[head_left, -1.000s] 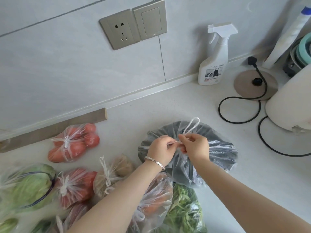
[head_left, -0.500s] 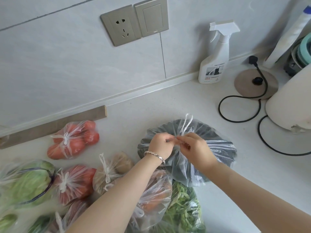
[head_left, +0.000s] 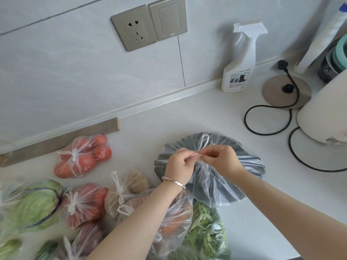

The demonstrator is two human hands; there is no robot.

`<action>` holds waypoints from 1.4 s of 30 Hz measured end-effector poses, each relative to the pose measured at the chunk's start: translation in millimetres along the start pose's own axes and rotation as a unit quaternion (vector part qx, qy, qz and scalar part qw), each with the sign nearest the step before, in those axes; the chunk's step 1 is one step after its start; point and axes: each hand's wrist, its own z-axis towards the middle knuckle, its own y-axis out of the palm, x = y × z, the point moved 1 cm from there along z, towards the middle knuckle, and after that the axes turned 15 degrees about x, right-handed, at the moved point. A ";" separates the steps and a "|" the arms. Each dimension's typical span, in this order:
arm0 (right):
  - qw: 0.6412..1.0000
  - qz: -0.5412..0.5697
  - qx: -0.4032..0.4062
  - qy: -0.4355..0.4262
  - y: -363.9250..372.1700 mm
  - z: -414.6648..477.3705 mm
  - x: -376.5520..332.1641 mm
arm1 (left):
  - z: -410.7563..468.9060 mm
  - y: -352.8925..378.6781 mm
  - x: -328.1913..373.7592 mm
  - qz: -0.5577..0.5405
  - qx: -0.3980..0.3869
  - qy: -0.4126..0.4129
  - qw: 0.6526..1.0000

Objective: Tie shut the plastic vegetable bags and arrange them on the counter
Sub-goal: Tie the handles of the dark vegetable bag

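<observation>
Dark vegetable bag lies just beneath the left hand and right hand, each grip pinching its handles.

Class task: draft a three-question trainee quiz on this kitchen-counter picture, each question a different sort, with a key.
1. True or false: the left hand and right hand both pinch plastic at the top of the dark-filled bag.
2. What stands by the wall, left of the round base? A spray bottle; B frying pan; C teapot.
3. Fill in: the tied bag nearest the wooden strip holds red ____.
Key: 1 true; 2 A; 3 tomatoes.
</observation>
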 end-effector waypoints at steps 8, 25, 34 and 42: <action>0.961 0.026 -0.221 0.164 -17.6 16.9 -10.5 | 5.9 -1.1 -0.3 -0.031 -0.026 0.025 0.999; 0.997 0.032 -0.005 -0.072 -2.1 -15.7 20.1 | 7.8 0.7 4.7 -0.014 -0.163 -0.185 0.969; 0.894 -0.173 0.032 -0.413 -3.6 -8.8 19.1 | 12.3 -7.1 8.3 -0.045 -0.170 -0.234 0.956; 0.782 -0.361 0.011 -0.508 -9.2 -5.2 21.5 | 10.9 1.5 9.4 0.063 -0.155 -0.084 0.982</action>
